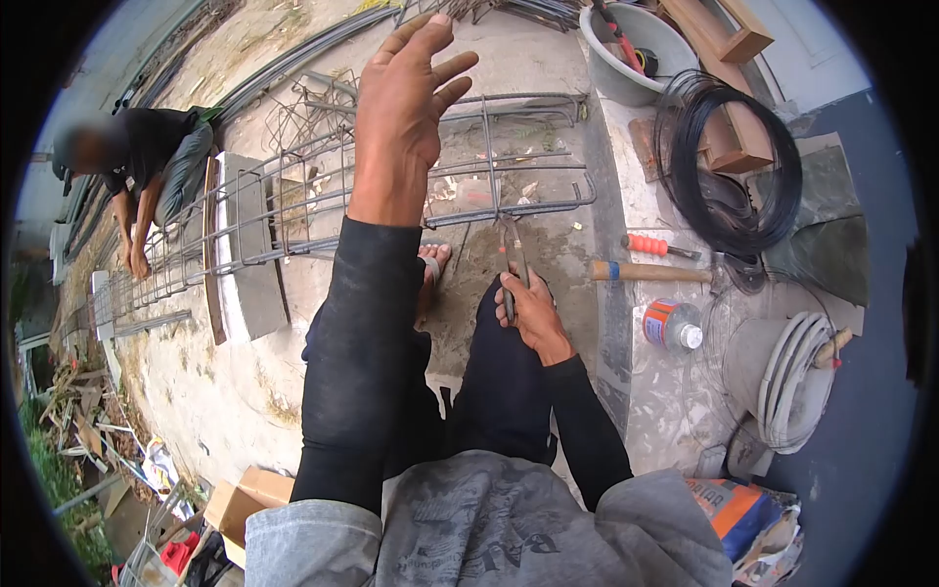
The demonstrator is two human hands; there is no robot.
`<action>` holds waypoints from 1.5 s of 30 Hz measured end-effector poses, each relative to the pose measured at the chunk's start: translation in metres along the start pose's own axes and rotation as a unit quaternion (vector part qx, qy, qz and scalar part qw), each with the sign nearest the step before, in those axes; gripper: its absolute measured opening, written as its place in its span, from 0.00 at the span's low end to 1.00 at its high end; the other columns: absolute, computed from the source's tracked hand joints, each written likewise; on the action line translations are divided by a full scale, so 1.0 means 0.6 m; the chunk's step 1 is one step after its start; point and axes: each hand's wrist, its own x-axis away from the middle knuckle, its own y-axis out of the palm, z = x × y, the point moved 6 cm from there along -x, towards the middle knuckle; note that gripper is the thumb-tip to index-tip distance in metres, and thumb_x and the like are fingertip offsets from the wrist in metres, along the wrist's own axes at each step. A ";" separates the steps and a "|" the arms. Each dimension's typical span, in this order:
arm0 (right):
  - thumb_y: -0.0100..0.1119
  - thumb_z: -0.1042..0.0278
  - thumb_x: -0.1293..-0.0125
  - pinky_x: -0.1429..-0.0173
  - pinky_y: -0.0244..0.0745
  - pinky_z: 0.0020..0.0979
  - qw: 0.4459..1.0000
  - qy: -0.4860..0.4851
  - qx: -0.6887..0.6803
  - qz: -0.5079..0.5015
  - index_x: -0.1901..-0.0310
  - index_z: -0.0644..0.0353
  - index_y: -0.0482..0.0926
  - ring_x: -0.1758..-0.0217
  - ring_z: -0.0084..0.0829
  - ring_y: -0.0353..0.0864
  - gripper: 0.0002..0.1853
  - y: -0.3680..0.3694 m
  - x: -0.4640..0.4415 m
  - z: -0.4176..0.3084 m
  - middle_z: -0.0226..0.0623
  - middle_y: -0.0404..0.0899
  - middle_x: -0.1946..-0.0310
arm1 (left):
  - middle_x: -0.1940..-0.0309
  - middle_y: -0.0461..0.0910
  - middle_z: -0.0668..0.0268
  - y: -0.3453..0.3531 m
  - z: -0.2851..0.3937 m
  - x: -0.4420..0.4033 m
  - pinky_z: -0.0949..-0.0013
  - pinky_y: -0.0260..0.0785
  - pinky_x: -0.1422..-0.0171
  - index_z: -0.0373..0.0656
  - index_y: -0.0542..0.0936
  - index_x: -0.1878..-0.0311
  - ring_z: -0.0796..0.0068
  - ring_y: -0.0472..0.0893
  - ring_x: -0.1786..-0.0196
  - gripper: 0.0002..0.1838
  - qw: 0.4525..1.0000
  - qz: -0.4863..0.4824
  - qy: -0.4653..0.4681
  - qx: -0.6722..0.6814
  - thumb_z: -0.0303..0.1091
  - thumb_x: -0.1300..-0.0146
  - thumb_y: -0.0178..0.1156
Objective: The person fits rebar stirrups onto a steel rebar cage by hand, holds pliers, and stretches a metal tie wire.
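Note:
My right hand [533, 311] is closed around the handles of a pair of pincers [509, 240]. The jaws of the pincers meet the near bar of a steel rebar cage [543, 208], at one of its stirrups. My left hand [411, 93] is raised above the cage with its fingers apart, and nothing shows in it. My left forearm hides part of the cage. The cage runs from in front of me away to the left, resting across a block [254, 264].
A co-worker [161, 161] bends over the cage's far end at the left. On the right are a coil of black wire [675, 186], a grey bucket [592, 39], a hammer with a wooden handle [650, 271], an orange-handled chisel [650, 245] and a plastic bottle [670, 325].

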 end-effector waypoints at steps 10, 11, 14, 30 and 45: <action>0.64 0.64 0.27 0.77 0.71 0.25 0.989 -0.064 0.134 -0.014 0.27 0.62 0.65 0.79 0.21 0.78 0.31 -0.001 0.110 -0.150 0.34 0.79 0.73 | 0.30 0.72 0.48 -0.048 0.025 -0.016 0.56 0.75 0.35 0.34 0.64 0.25 0.51 0.81 0.35 0.39 0.999 0.050 0.005 0.011 0.45 0.30 0.68; 0.63 0.65 0.27 0.77 0.71 0.25 0.988 -0.084 0.125 -0.029 0.26 0.62 0.64 0.79 0.21 0.78 0.32 0.011 0.097 -0.172 0.34 0.79 0.73 | 0.30 0.72 0.48 -0.054 0.027 -0.018 0.56 0.75 0.35 0.34 0.65 0.25 0.51 0.81 0.36 0.39 0.998 0.061 0.007 0.017 0.46 0.29 0.68; 0.62 0.65 0.26 0.77 0.72 0.25 0.981 -0.154 0.116 -0.009 0.23 0.57 0.60 0.78 0.21 0.78 0.34 0.033 0.009 -0.228 0.33 0.80 0.71 | 0.36 0.75 0.49 -0.067 0.028 -0.024 0.61 0.79 0.49 0.33 0.68 0.28 0.55 0.86 0.46 0.34 0.996 0.079 0.025 0.039 0.45 0.27 0.64; 0.58 0.66 0.27 0.77 0.69 0.23 0.979 -0.114 0.164 0.042 0.30 0.48 0.69 0.77 0.20 0.76 0.24 0.060 -0.264 -0.308 0.29 0.80 0.71 | 0.29 0.70 0.45 -0.067 0.044 -0.026 0.51 0.73 0.35 0.32 0.65 0.24 0.49 0.80 0.37 0.37 0.994 0.079 0.001 0.081 0.50 0.25 0.59; 0.59 0.65 0.26 0.80 0.63 0.21 0.982 -0.131 0.110 0.076 0.28 0.48 0.66 0.77 0.20 0.76 0.27 0.047 -0.299 -0.314 0.28 0.78 0.72 | 0.34 0.73 0.49 -0.102 0.067 -0.030 0.53 0.75 0.36 0.35 0.64 0.26 0.50 0.81 0.38 0.32 0.989 0.098 0.071 0.089 0.47 0.23 0.57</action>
